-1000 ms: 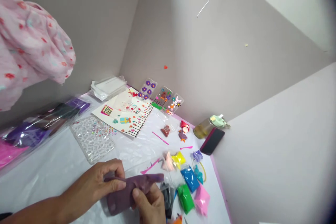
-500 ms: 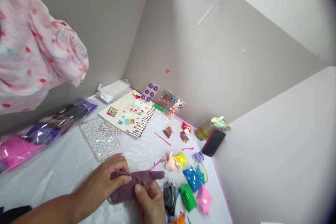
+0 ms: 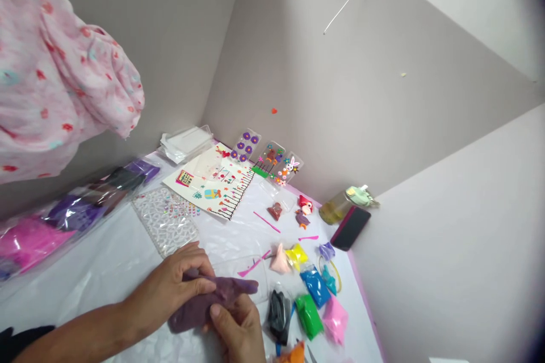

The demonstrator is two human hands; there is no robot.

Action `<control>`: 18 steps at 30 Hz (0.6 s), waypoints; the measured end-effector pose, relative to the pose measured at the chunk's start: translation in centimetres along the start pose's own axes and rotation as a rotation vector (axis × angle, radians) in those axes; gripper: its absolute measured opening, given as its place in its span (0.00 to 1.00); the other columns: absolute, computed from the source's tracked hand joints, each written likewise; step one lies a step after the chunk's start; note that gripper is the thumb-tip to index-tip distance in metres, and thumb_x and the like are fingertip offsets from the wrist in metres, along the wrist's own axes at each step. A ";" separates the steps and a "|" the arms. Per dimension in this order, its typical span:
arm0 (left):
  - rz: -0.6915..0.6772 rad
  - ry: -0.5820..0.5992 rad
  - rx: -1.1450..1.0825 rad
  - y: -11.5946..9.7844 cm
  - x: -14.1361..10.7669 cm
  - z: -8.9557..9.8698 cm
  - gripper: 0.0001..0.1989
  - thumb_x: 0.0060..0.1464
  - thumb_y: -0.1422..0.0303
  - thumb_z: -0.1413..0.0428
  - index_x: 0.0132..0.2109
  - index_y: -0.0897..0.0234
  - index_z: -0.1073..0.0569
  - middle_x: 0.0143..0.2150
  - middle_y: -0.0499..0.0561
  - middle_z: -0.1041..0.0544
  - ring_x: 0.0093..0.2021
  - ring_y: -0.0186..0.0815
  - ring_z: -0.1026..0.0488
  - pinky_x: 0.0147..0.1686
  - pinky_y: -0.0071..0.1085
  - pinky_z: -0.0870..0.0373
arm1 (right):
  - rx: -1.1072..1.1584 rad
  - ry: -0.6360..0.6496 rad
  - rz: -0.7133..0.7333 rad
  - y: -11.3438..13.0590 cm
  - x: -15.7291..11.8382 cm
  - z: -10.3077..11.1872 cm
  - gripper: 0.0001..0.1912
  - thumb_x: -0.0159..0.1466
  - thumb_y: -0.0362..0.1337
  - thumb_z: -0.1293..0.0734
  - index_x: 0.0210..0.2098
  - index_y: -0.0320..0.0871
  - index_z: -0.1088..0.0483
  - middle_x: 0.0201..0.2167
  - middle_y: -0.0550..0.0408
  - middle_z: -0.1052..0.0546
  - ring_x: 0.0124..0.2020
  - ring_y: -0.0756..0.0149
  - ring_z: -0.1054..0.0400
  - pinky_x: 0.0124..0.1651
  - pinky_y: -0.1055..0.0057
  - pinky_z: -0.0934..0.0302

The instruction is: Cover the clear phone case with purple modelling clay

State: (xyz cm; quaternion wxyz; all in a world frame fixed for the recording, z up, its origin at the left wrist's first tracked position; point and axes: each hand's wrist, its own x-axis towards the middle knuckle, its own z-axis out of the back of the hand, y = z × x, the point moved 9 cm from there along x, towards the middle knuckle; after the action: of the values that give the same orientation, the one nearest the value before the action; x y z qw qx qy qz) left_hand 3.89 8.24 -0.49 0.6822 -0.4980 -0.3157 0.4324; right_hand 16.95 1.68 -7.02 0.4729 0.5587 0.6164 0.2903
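Observation:
Both hands grip a lump of dull purple clay [image 3: 193,312] above the front of the table. My left hand [image 3: 187,278] holds it from the upper left, thumb across the top. My right hand [image 3: 238,323] pinches its lower right side between thumb and fingers. A narrow end of the clay sticks out to the right past my fingers. The underside of the clay is hidden. Just behind it on the table lie a pink modelling tool [image 3: 254,264] and a clear flat sheet. Close to my right hand is a black clay packet [image 3: 280,312].
Clay packets in green [image 3: 309,316], blue [image 3: 315,286], pink [image 3: 335,320] and orange [image 3: 293,354] lie on the right. A phone [image 3: 351,228] leans against a lidded jar [image 3: 334,210]. A drawn sheet [image 3: 213,198] and a lattice-patterned sheet [image 3: 164,227] lie farther back.
The clay and both hands have shifted slightly left, and the clay's left part bulges more to the lower left. The camera view has moved a little. Both hands keep their hold.

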 end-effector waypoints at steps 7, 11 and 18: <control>0.049 0.015 0.045 0.5 0.0 0.0 0.06 0.51 0.63 0.39 0.36 0.57 0.22 0.37 0.45 0.21 0.46 0.44 0.27 0.65 0.44 0.46 | 0.018 -0.005 0.007 0.4 0.1 -0.1 0.23 0.49 0.48 0.18 0.36 0.38 0.20 0.25 0.52 0.19 0.22 0.71 0.32 0.28 0.74 0.39; 0.081 0.000 0.095 0.8 0.0 -0.2 0.09 0.43 0.69 0.36 0.35 0.57 0.22 0.38 0.45 0.21 0.53 0.47 0.30 0.67 0.44 0.51 | 0.021 0.014 0.004 0.6 0.0 -0.3 0.23 0.49 0.47 0.18 0.37 0.38 0.19 0.26 0.52 0.19 0.23 0.72 0.32 0.28 0.76 0.40; 0.030 0.084 -0.009 0.4 0.0 -0.5 0.07 0.50 0.64 0.40 0.27 0.61 0.26 0.31 0.45 0.28 0.40 0.40 0.29 0.49 0.35 0.36 | -0.004 0.030 -0.033 0.0 -0.2 -0.4 0.20 0.49 0.47 0.18 0.32 0.37 0.19 0.22 0.51 0.20 0.23 0.68 0.31 0.30 0.74 0.40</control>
State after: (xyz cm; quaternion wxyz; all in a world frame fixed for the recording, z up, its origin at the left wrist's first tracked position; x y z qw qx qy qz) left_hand 4.23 8.03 -1.06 0.6860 -0.5234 -0.2816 0.4198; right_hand 16.57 1.52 -6.85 0.4695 0.5430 0.6320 0.2920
